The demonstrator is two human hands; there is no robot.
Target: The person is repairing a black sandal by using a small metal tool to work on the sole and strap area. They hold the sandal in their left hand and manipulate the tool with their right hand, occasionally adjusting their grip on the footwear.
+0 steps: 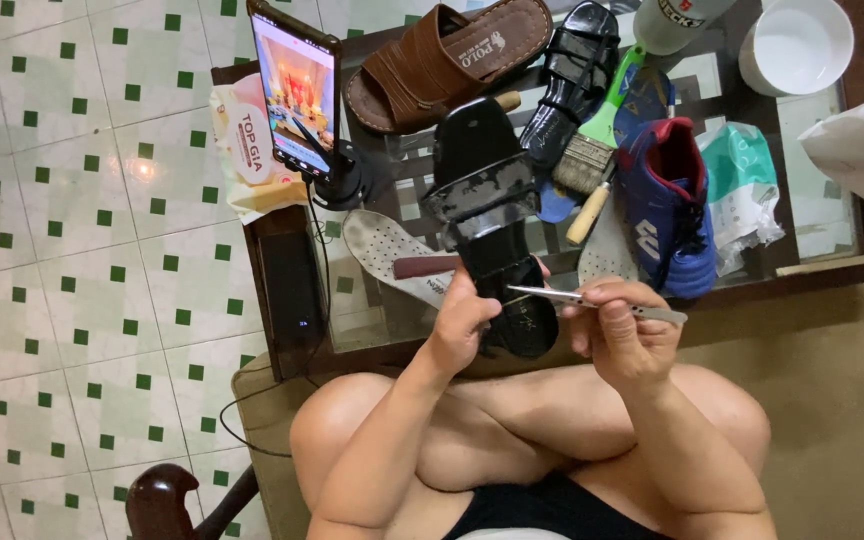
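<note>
**Two hands, one black sandal, one thin metal tool**

Two bare hands meet over the person's knees at the near edge of the glass worktop (812, 245). The left hand (460, 325) has its grip clamped on the heel end of a black sandal (487, 225), holding it up with the toe pointing away. The right hand (624, 335) has its grip pinched shut on a slim metal tool (592, 300), whose tip lies on the sandal's heel area.

Done well, I judge, this calls for a firm left-hand hold so the sandal cannot twist, and a shallow tool angle with light strokes, the point kept clear of the left thumb.

By count on the worktop: one brown slide sandal (447, 62), one second black sandal (572, 80), one blue sports shoe (667, 215), one pale perforated insole (384, 250), one green-handled brush (592, 150), one white cup (797, 45), one phone on a stand (295, 95). Whether more insoles lie under the shoe cannot be told.
</note>
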